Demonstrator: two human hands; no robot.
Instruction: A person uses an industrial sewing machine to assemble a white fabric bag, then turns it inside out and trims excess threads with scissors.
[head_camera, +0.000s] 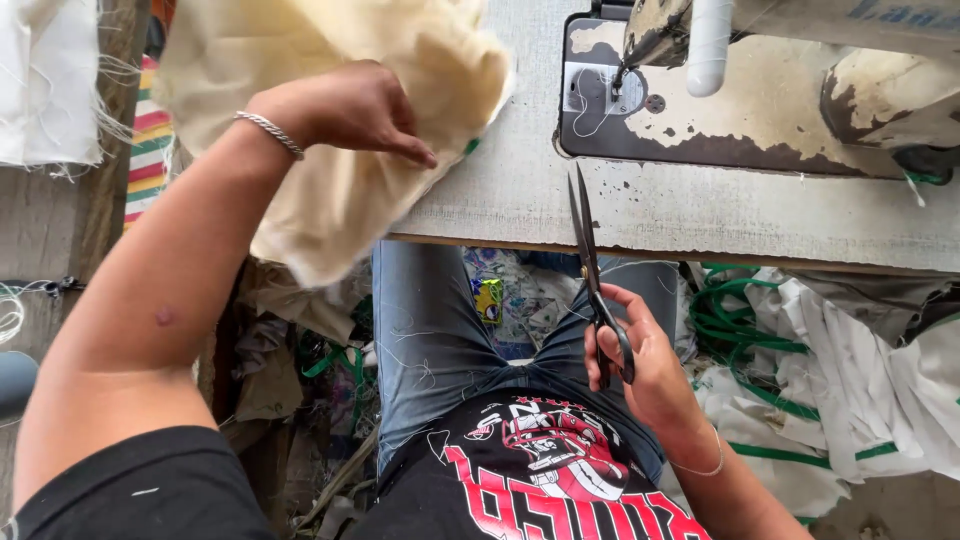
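Observation:
My left hand grips a piece of cream fabric and lifts it over the left end of the grey sewing table; a silver bracelet sits on that wrist. My right hand holds black scissors by the handles, blades closed and pointing up over the table's front edge. The scissors are apart from the fabric.
A worn sewing machine stands at the table's back right, its needle plate near the scissor tips. White cloth with green straps is piled on the right below the table. Scraps lie on the floor by my legs. More white cloth hangs at far left.

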